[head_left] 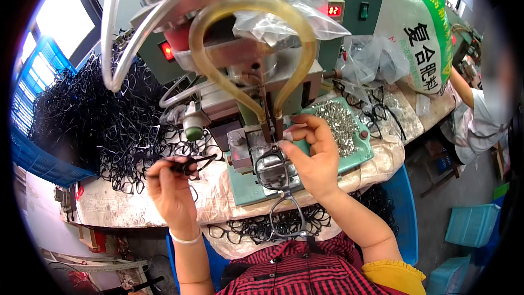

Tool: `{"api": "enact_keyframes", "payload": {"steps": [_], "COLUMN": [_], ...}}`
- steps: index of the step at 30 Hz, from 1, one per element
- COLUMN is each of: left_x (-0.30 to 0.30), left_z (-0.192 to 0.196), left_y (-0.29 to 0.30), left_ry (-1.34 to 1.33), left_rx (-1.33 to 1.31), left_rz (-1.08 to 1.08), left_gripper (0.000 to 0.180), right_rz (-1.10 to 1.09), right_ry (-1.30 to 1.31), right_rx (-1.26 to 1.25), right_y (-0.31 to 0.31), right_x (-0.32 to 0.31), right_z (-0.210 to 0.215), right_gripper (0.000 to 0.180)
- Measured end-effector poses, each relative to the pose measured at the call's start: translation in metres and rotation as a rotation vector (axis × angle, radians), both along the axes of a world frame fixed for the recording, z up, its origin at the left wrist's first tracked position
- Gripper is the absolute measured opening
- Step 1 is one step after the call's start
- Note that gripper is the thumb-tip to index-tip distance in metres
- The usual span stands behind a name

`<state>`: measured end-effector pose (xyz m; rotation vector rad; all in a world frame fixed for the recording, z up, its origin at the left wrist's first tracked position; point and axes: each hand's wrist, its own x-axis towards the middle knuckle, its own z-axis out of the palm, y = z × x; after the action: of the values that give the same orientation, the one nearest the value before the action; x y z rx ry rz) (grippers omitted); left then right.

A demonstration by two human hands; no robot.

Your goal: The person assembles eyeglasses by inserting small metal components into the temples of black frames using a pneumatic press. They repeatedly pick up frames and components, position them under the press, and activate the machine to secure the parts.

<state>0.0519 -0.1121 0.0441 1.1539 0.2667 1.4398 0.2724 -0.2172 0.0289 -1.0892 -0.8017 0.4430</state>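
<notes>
My left hand (pixel 173 191) is raised left of the machine, its fingers closed on a black eyeglass frame (pixel 205 159); whether it holds more than one is unclear. My right hand (pixel 317 166) is beside the metal press head (pixel 272 125), thumb and fingers curled in close under the tip. Whatever sits between those fingertips is too small to make out. Beneath the head, a dark eyeglass frame (pixel 286 175) lies on the metal fixture, close to my right thumb. A second, greyish frame (pixel 273 219) hangs just below it, over the front edge of the green base (pixel 248 194).
Small metal parts (pixel 339 128) fill a green tray to the right. A large heap of black eyeglass frames (pixel 98 114) spills from a blue basket (pixel 49 158) at left. Clear hoses (pixel 112 38) and a yellowish tube (pixel 308 49) loop overhead. Another person (pixel 483 114) sits far right.
</notes>
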Motion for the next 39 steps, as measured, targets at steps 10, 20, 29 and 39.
{"api": "enact_keyframes", "payload": {"steps": [10,20,29,39], "left_x": [0.039,0.061,0.056,0.020], "left_z": [0.055,0.010,0.008,-0.064], "left_y": [-0.026,-0.034,-0.027,-0.035], "left_ry": [0.373,0.571,0.563,0.821], "left_rx": [0.554,1.222,1.194,0.518], "left_rz": [0.183,0.055,0.024,0.667], "left_gripper": [0.015,0.022,0.027,0.041], "right_rz": [0.047,-0.616,-0.564,-0.529], "right_ry": [-0.101,-1.009,-0.858,-0.771], "right_rx": [-0.063,-0.469,-0.469,-0.331], "right_y": [-0.026,-0.062,-0.044,-0.077], "right_x": [-0.015,0.098,0.105,0.083], "right_z": [0.027,-0.064,-0.059,-0.067], "right_gripper": [0.045,0.015,0.011,0.012]}}
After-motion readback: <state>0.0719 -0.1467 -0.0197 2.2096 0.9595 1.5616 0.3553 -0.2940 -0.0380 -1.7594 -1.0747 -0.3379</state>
